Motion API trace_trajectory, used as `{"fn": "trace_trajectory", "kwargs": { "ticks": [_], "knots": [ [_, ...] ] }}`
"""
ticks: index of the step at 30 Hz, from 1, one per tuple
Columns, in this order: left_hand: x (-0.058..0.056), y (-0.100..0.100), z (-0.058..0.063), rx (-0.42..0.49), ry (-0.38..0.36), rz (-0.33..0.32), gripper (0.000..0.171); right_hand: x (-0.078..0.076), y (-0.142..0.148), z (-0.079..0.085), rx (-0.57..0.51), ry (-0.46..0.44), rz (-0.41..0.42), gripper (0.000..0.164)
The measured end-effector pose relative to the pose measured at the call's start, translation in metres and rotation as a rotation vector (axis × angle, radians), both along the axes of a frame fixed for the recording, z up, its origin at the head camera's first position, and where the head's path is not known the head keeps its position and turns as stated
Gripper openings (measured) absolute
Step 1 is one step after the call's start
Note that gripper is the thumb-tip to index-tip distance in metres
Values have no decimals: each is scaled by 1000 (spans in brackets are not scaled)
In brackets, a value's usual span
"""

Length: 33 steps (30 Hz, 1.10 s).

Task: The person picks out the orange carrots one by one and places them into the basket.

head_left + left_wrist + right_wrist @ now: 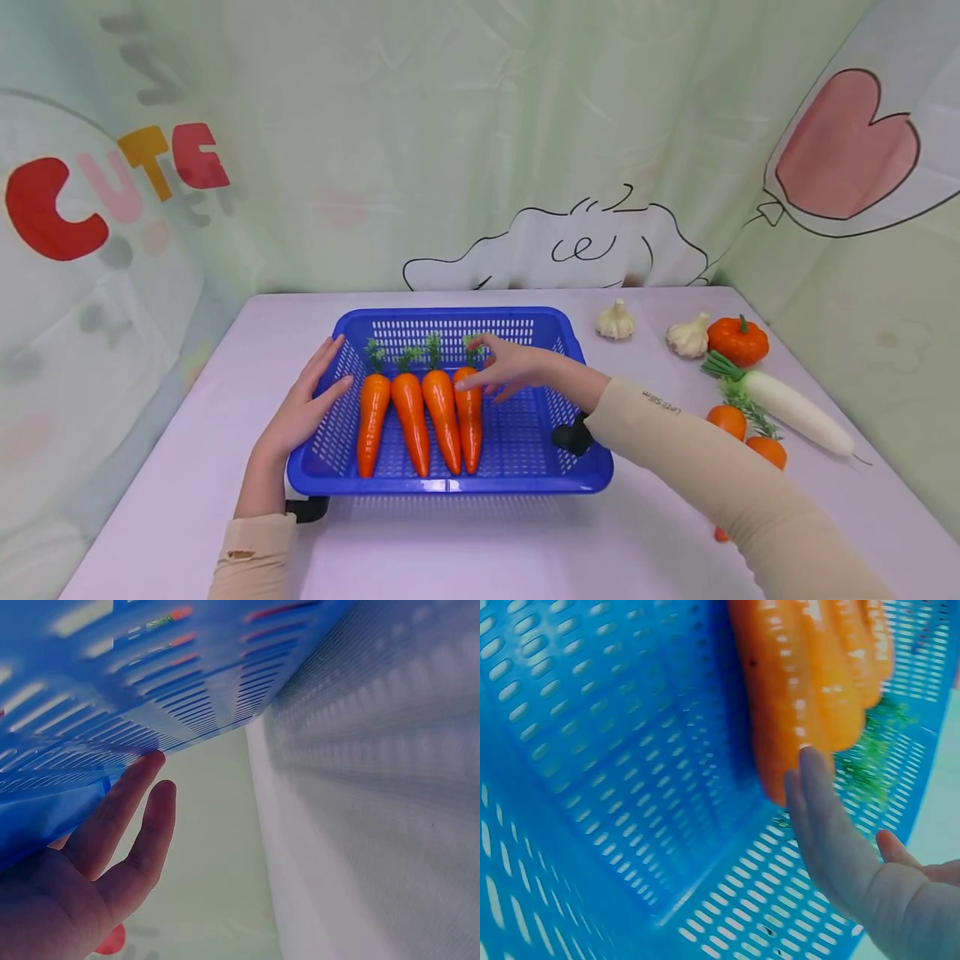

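Four glossy orange carrots (414, 421) sit rowed in blue slotted plastic basket (450, 486), mid-frame | left hand (302, 408) spread at its left side, prob steadying it | right hand (516, 364) unclenched at rightmost carrot (470, 421)

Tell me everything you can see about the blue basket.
The blue basket is rectangular with rounded corners, open at the top, and looks like plastic. Rows of small slots pierce its walls and floor beneath a smooth, solid rim. It sits open side up on the table. Four carrots lie side by side inside, leafy tops toward the far wall. The left hand is at its left side, seemingly touching it; the right hand reaches inside.
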<state>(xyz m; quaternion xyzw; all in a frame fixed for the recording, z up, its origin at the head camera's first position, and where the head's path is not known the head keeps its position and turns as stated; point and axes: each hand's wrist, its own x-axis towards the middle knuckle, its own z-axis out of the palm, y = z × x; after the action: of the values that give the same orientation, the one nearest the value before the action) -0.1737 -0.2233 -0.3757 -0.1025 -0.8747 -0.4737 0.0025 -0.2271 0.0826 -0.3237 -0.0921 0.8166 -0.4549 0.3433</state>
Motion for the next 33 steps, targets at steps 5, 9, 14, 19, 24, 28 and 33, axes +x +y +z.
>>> {"fn": "trace_trajectory", "kwargs": {
  "ticks": [5,9,14,19,24,28,33],
  "knots": [
    [0,0,0,6,3,0,63,4,10,16,43,73,48,77],
    [0,1,1,10,3,3,63,10,18,29,41,142,68,77],
    [1,1,1,14,6,3,63,19,31,43,-6,187,88,77],
    [0,1,0,19,6,1,62,29,45,50,-31,236,116,75],
    [1,1,0,19,7,3,62,40,57,55,-3,281,117,78],
    [1,1,1,16,6,5,62,48,68,58,-29,303,76,79],
    [1,2,1,13,1,9,63,58,83,58,-64,355,54,79]
  ]
}}
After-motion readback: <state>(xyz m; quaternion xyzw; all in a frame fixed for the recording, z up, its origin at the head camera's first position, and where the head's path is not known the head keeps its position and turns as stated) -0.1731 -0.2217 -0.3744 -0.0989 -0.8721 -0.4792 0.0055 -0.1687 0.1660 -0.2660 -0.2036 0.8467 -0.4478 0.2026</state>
